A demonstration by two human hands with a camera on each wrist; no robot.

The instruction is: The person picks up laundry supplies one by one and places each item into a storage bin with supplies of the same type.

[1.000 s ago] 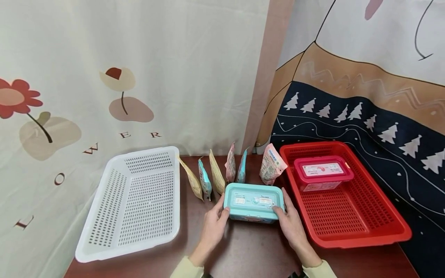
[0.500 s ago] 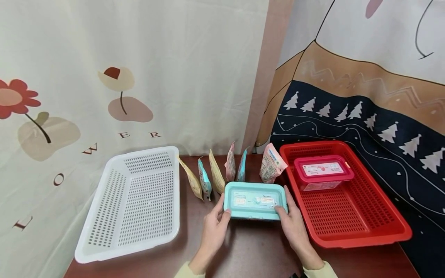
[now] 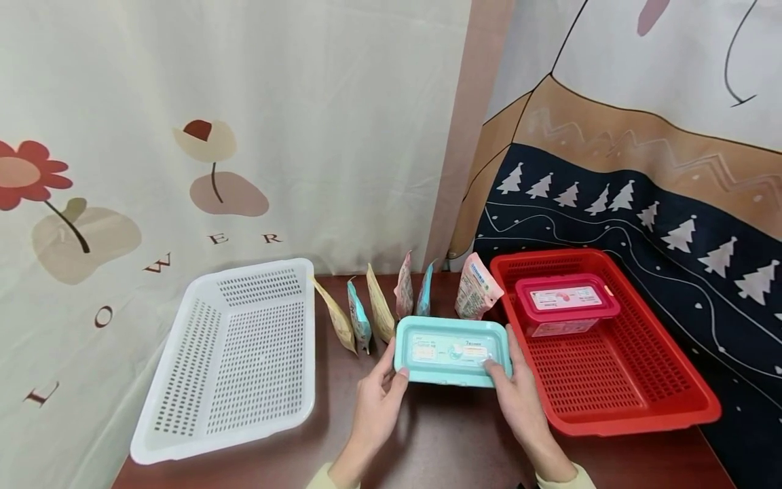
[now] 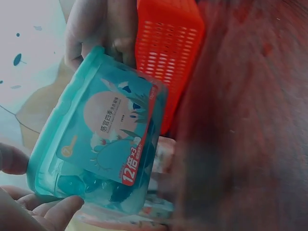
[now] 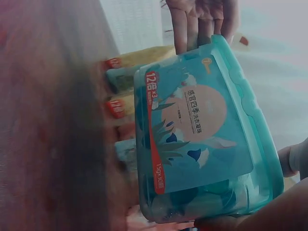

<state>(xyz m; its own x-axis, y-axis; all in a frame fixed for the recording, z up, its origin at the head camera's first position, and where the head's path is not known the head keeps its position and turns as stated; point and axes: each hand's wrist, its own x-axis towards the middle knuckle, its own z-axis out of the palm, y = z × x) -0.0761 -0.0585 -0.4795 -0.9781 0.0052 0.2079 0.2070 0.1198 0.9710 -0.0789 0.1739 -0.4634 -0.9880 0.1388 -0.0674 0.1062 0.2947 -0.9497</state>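
Between my two hands is a turquoise tub of laundry pods (image 3: 452, 370), its labelled lid facing up toward the head camera. My left hand (image 3: 374, 404) grips the left end, thumb on the lid's edge. At the right end my right hand (image 3: 520, 401) holds it, thumb over the lid's corner. In the left wrist view the clear-sided tub (image 4: 108, 127) shows its printed front and rounded pods inside. The same front of the tub (image 5: 202, 125) fills the right wrist view, held above the table. Fingers under the tub are hidden in the head view.
Several upright pouches, among them a yellow pouch (image 3: 380, 305) and a pink pouch (image 3: 476, 288), stand behind the tub. A white basket (image 3: 308, 353) is on the left. The red basket (image 3: 660, 418) on the right contains a magenta tub (image 3: 565, 302). A curtain (image 3: 342, 136) hangs behind.
The turquoise tub has risen slightly and tilted so its lid faces the head camera more; its front side has gone from that view. Both hands keep their hold.
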